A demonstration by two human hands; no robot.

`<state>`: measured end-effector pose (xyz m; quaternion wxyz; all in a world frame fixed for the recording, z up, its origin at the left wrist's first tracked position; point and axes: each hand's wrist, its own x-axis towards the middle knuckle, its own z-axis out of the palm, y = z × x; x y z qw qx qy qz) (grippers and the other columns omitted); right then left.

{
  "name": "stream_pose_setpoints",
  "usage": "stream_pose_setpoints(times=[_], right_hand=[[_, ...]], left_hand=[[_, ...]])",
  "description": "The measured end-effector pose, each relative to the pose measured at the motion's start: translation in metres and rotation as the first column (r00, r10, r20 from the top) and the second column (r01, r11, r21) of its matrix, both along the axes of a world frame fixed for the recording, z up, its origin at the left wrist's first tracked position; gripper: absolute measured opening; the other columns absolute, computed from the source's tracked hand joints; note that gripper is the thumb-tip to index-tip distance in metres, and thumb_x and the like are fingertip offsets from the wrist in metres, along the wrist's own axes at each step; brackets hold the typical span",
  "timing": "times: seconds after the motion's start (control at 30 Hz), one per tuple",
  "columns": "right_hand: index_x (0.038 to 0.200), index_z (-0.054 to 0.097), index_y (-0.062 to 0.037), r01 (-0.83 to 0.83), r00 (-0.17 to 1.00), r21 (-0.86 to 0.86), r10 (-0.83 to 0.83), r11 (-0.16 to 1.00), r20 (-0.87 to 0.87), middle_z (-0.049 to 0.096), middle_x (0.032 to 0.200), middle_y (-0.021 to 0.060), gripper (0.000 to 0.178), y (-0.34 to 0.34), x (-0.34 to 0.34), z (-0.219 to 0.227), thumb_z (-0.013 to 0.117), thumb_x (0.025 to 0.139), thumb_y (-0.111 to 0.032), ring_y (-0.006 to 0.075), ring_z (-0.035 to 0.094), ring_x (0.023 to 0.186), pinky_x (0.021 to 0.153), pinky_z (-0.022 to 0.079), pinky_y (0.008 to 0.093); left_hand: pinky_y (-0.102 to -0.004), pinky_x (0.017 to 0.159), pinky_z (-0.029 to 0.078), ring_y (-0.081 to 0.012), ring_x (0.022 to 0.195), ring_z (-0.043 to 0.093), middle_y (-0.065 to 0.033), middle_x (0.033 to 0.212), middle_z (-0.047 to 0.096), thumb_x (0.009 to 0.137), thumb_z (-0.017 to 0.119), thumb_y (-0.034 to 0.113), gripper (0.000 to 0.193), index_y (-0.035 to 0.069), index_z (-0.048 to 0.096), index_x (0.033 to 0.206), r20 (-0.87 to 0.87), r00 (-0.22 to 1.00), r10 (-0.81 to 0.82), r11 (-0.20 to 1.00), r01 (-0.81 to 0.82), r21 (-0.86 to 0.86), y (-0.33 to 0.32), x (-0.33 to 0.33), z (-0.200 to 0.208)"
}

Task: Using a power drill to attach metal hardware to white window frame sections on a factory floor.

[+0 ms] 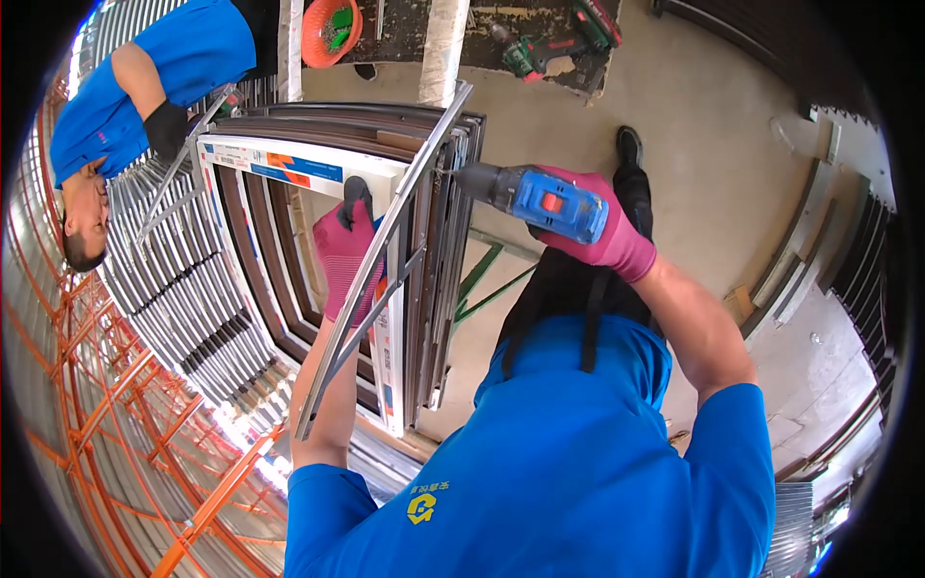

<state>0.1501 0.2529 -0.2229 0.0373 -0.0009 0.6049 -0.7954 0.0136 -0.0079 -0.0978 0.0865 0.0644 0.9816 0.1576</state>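
Note:
In my right hand (602, 226), gloved in pink, is a blue cordless drill (554, 202). Its dark chuck points left, with a thin bit reaching the metal hinge strip (409, 197) on the stack's edge. My left hand (349, 246), in a pink glove with dark grey fingertips, grips the corner of the front white window frame (371, 173). One finger lies along the frame's face; the others are mostly hidden. The long silver strip crosses over my left forearm. Behind the white frame, several brown window frames (424, 118) stand together.
At upper left, a co-worker (154, 82) in blue, with dark gloves, reaches to the stack's far corner. A dark bench (405, 29) at the top holds an orange bowl (332, 34) and another drill (525, 53). Silver profiles (173, 299) lie stacked at left, beside orange racking (212, 496).

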Motion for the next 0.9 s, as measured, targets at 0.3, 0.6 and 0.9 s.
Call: stream_pose_setpoints(times=[0.3, 0.6, 0.9], right_hand=[[0.133, 0.055, 0.0004, 0.083, 0.996, 0.37, -0.084, 0.925, -0.013, 0.065, 0.124, 0.0166, 0.061, 0.086, 0.034, 0.016, 0.077, 0.077, -0.004, 0.0314, 0.064, 0.116, 0.101, 0.048, 0.037], [0.151, 0.032, -0.0012, 0.264, 0.943, 0.791, -0.32, 0.553, -0.091, 0.052, 0.141, 0.0237, 0.088, 0.239, -0.175, -0.056, 0.072, 0.073, -0.007, 0.0356, 0.051, 0.133, 0.109, 0.042, 0.0402], [0.138, 0.038, -0.0028, -0.158, 0.959, 0.973, -0.208, 0.168, 0.191, 0.054, 0.129, 0.0303, 0.068, 0.282, -0.439, -0.163, 0.068, 0.079, -0.013, 0.0464, 0.056, 0.119, 0.1, 0.048, 0.0492]], left_hand=[[-0.0523, 0.062, 0.042, -0.0457, 0.068, 0.058, -0.0248, 0.067, 0.058, 0.091, 0.065, 0.029, 0.036, 0.001, 0.062, 0.068, -0.083, 0.995, 0.058, 0.996, -0.063, -0.065, -0.004, 0.001, -0.01], [-0.0513, 0.06, 0.039, -0.0438, 0.064, 0.053, -0.0211, 0.066, 0.055, 0.089, 0.068, 0.027, 0.033, 0.003, 0.058, 0.067, -0.209, 0.976, -0.068, 0.994, 0.049, -0.093, -0.002, -0.002, -0.01], [-0.0444, 0.055, 0.041, -0.038, 0.06, 0.057, -0.016, 0.067, 0.059, 0.08, 0.073, 0.021, 0.021, 0.005, 0.065, 0.072, 0.051, 0.992, 0.119, 0.99, -0.115, -0.085, -0.007, 0.005, 0.005]])
